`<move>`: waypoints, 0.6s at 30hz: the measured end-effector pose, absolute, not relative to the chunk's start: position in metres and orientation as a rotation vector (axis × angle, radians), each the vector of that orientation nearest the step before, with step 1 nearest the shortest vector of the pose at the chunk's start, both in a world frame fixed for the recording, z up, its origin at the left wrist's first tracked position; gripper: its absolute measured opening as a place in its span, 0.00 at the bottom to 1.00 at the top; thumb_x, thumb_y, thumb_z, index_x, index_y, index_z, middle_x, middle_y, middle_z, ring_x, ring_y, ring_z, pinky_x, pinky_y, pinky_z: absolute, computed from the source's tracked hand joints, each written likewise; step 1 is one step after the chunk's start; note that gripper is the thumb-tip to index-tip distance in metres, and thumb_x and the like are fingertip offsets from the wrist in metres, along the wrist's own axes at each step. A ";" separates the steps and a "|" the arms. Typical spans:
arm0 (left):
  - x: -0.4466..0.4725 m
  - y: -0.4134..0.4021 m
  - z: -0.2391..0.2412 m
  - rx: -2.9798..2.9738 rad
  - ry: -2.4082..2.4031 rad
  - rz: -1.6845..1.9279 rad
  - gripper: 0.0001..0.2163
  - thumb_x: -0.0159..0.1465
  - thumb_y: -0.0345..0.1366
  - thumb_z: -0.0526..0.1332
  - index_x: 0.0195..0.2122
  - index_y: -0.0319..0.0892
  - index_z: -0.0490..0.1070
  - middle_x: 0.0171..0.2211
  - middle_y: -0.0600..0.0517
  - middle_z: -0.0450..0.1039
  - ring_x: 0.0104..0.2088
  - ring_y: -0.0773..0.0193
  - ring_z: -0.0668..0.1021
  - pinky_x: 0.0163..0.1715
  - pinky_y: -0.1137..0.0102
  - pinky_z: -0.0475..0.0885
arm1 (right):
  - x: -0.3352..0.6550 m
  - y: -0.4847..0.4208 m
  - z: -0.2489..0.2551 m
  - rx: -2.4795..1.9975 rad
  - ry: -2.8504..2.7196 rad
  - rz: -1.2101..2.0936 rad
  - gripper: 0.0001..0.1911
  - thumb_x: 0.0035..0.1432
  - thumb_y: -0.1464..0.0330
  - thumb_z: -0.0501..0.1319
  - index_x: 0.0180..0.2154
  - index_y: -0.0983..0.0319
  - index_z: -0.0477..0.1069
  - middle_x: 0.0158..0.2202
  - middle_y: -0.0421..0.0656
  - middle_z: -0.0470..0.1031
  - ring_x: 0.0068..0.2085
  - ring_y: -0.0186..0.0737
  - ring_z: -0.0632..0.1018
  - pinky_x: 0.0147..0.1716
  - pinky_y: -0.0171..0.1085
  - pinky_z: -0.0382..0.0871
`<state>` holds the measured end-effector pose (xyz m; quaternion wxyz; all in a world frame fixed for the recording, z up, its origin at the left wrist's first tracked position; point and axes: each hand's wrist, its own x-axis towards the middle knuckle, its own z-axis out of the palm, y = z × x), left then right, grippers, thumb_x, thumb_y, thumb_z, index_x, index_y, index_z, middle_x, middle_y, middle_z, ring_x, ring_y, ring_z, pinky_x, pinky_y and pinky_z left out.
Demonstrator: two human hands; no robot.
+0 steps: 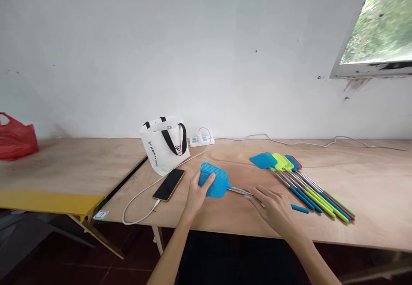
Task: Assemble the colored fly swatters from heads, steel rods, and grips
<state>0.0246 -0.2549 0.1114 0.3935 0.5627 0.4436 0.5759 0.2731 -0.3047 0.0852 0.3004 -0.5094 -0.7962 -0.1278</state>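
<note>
A blue fly swatter [221,181] is held just above the table, its mesh head to the left and its metal shaft running right. My left hand [198,190] pinches the head, thumb on top of the mesh. Around the shaft, my right hand [272,205] closes from above and hides part of it; the blue handle end pokes out beyond that hand. To the right lies a fanned row of several fly swatters [301,184] with blue, yellow-green and red heads and coloured handles.
A phone [169,185] on a white charging cable [141,186] lies left of my hands, beside a white tote bag [164,147]. Against the wall is a power strip [202,140]. A red plastic bag [17,139] rests on the neighbouring table at far left.
</note>
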 end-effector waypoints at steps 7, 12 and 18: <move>0.041 -0.263 0.113 1.396 1.107 1.427 0.18 0.58 0.53 0.69 0.33 0.42 0.73 0.29 0.52 0.74 0.32 0.60 0.76 0.32 0.70 0.72 | 0.270 -0.305 0.081 -1.389 -2.106 -0.465 0.21 0.75 0.62 0.47 0.41 0.56 0.77 0.30 0.42 0.74 0.28 0.32 0.73 0.24 0.36 0.47; 0.038 -0.267 0.099 1.526 1.082 1.498 0.16 0.59 0.50 0.69 0.28 0.44 0.68 0.24 0.54 0.67 0.26 0.63 0.71 0.29 0.70 0.68 | 0.268 -0.307 0.084 -1.373 -2.113 -0.340 0.21 0.75 0.63 0.45 0.39 0.57 0.76 0.31 0.42 0.75 0.28 0.34 0.73 0.25 0.36 0.47; 0.027 -0.259 0.094 1.594 1.057 1.433 0.15 0.60 0.49 0.68 0.29 0.43 0.69 0.26 0.53 0.68 0.29 0.62 0.72 0.31 0.69 0.69 | 0.263 -0.303 0.082 -1.318 -2.135 -0.094 0.23 0.75 0.59 0.44 0.41 0.57 0.76 0.31 0.43 0.76 0.30 0.37 0.76 0.26 0.33 0.53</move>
